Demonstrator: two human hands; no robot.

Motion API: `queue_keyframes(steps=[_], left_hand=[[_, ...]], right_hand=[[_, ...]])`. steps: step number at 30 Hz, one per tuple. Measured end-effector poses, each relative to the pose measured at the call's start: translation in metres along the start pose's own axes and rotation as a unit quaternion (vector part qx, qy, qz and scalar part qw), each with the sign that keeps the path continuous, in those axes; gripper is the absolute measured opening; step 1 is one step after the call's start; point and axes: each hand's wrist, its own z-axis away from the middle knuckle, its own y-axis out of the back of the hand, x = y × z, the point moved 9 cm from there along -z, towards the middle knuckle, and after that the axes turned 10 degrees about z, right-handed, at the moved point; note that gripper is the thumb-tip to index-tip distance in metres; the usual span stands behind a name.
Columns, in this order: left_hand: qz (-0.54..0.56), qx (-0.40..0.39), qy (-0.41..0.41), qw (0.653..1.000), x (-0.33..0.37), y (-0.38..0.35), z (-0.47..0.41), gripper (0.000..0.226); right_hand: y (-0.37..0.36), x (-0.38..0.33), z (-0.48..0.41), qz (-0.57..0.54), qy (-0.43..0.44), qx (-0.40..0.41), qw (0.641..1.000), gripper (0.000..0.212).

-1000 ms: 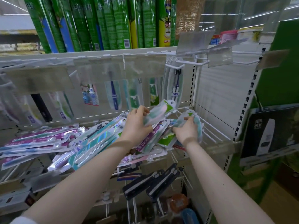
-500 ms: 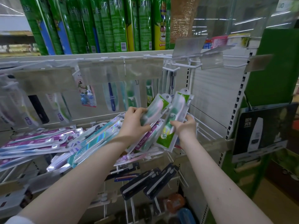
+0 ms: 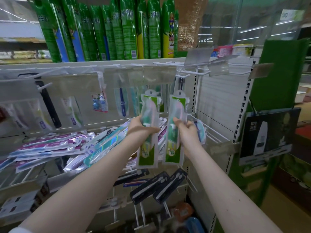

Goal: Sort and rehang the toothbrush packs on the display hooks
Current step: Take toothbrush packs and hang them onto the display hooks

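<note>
- The left hand grips a green-and-clear toothbrush pack around its middle; its fingers are curled tight round the pack
- The right hand holds a second matching pack at about the same height; its fingers are clamped on it, with the thumb lying across the front
- Both packs stand upright, side by side and close together, with their hang-holes at the top; they are raised in front of the back panel, below a white display hook and not on it
- Behind them a row of hanging packs dangles from hooks under clear price flaps
- To the left, a loose pile of purple and teal packs lies flat and criss-crossed on the tier below that row
- A teal pack lies in the wire basket just behind the right hand; whether the hand touches it I cannot tell
- Lower down, black packs hang tilted on their own hooks
- Tall green spray cans stand in a line on the top shelf; a dark poster sits on the green side panel at the right
</note>
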Motion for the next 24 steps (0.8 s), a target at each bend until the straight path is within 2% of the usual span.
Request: queue_keyframes(steps=[1, 2, 4, 6, 9, 12, 16, 20, 24], left_hand=[[0.023, 0.005, 0.010, 1.000, -0.002, 0.002, 0.001, 0.047], [0.041, 0.007, 0.016, 0.999, -0.002, 0.005, 0.005, 0.045], [0.065, 0.007, 0.009, 0.998, -0.001, 0.011, 0.013, 0.043], [0.080, 0.008, -0.003, 0.997, 0.001, 0.019, 0.020, 0.037], [0.098, 0.002, -0.015, 0.995, 0.004, 0.027, 0.030, 0.028], [0.110, -0.015, -0.012, 0.994, 0.004, 0.028, 0.037, 0.042], [0.116, -0.029, -0.001, 0.993, 0.003, 0.024, 0.047, 0.047], [0.193, -0.023, 0.037, 0.980, 0.002, 0.021, 0.051, 0.042], [0.194, 0.004, 0.064, 0.979, 0.003, 0.015, 0.049, 0.039]], right_hand=[[-0.002, -0.001, 0.003, 0.005, 0.005, -0.006, 1.000, 0.066], [-0.003, -0.004, 0.007, 0.008, 0.016, -0.009, 1.000, 0.065], [-0.008, -0.012, 0.020, 0.020, 0.039, -0.016, 0.999, 0.054], [-0.014, -0.017, 0.031, 0.037, 0.056, -0.026, 0.997, 0.053], [-0.019, -0.025, 0.044, 0.047, 0.076, -0.040, 0.995, 0.028], [-0.020, -0.032, 0.058, 0.055, 0.093, -0.037, 0.993, 0.019], [-0.020, -0.039, 0.071, 0.070, 0.107, -0.034, 0.991, 0.013], [-0.017, -0.045, 0.076, 0.068, 0.117, -0.043, 0.990, 0.009], [-0.010, -0.045, 0.067, 0.068, 0.118, -0.050, 0.989, 0.011]])
